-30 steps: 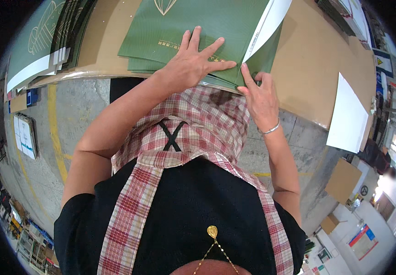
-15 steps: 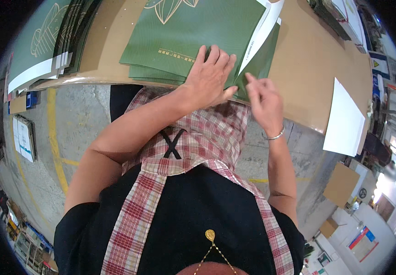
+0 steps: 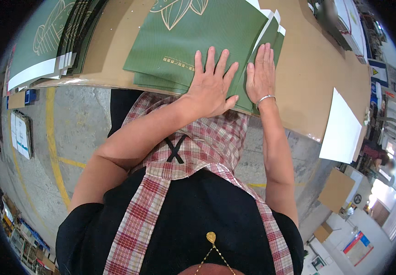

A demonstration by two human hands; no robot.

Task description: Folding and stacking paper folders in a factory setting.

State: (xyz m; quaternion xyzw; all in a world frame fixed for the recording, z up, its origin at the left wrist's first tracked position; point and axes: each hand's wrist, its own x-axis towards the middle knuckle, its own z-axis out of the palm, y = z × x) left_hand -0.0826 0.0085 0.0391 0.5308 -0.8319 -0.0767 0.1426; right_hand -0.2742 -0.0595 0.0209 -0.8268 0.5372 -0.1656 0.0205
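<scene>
A stack of flat green paper pieces (image 3: 175, 46) with gold line drawings lies at the table's near edge. My left hand (image 3: 210, 89) rests flat on the top piece, fingers spread. To its right, my right hand (image 3: 261, 78) is stretched out with its fingers together, pressing along a narrow green folded strip at the pieces' right side. White paper edges (image 3: 266, 27) show at the upper right of the stack. The strip's lower part lies beneath my right hand and wrist. Neither hand grips anything.
More green printed pieces (image 3: 46, 39) with white edges lie fanned in a pile at the left. A white sheet (image 3: 341, 130) overhangs the brown table (image 3: 303, 96) at the right. At the far right stands another stack (image 3: 344, 27). Tied bundles (image 3: 21, 133) sit on the floor.
My right hand has gone from curled fingers to lying flat along the right side. The raised white-backed flap now lies folded down. My left hand's fingers have spread.
</scene>
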